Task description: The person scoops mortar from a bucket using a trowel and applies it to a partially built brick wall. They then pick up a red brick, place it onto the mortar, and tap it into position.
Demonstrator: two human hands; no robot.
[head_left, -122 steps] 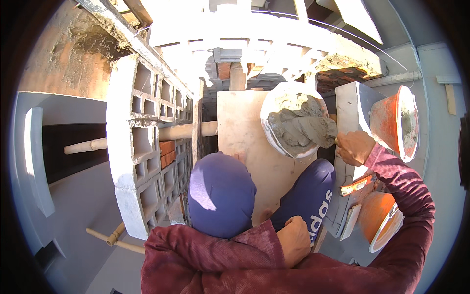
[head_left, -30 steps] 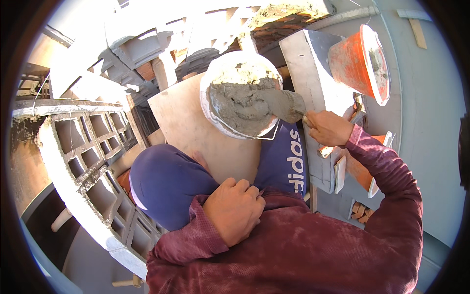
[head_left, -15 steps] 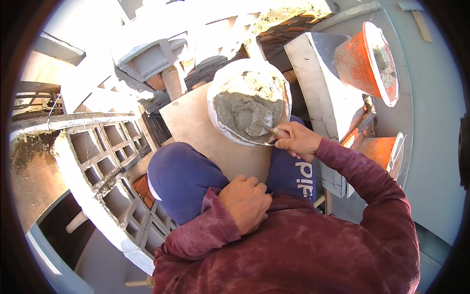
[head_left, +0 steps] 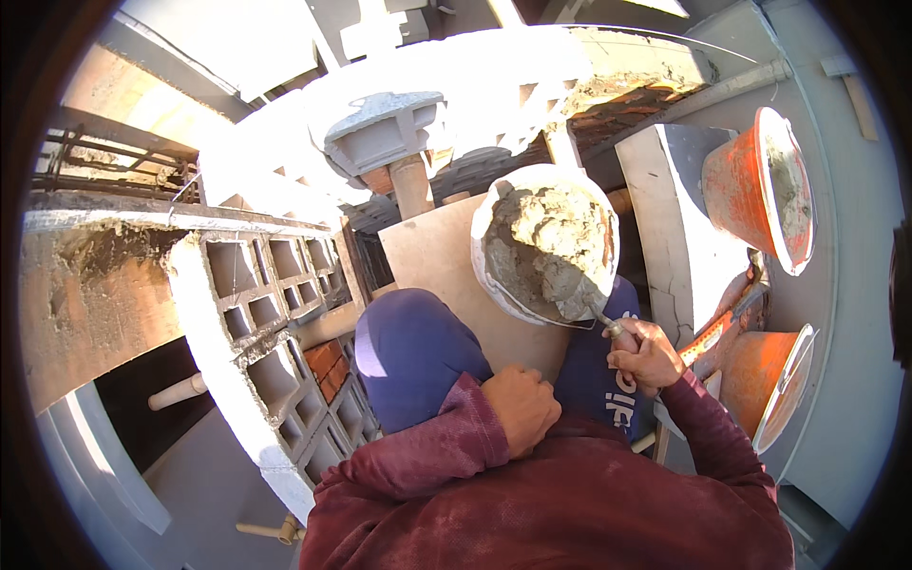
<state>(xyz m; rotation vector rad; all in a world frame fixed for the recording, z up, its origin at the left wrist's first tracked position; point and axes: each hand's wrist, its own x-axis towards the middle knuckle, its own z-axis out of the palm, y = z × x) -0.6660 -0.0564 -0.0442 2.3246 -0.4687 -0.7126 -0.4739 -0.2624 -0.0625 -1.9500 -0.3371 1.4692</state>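
Observation:
My right hand (head_left: pixel 646 353) is closed round the handle of a trowel (head_left: pixel 622 336). The trowel's blade lies on grey mortar (head_left: pixel 541 233) at the near right side of a round bucket (head_left: pixel 480 261) with a whitish rim. Sunlight falls across part of the mortar, leaving the left in shade. My left hand (head_left: pixel 522 408) rests in my lap beside my left knee (head_left: pixel 408 332), fingers curled in with nothing showing in them. Its palm is hidden.
The bucket stands on a pale board (head_left: pixel 427 252). Hollow block wall (head_left: pixel 266 304) runs along the left; another sunlit wall (head_left: pixel 385 142) lies ahead. At right are a light block-like slab (head_left: pixel 665 218), two orange buckets (head_left: pixel 741 190) and an orange-handled tool (head_left: pixel 708 337).
The view has shifted, so the surroundings appear farther right and lower. The trowel's blade has moved from the hollow in the mortar toward the near right rim. My left hand stays in my lap.

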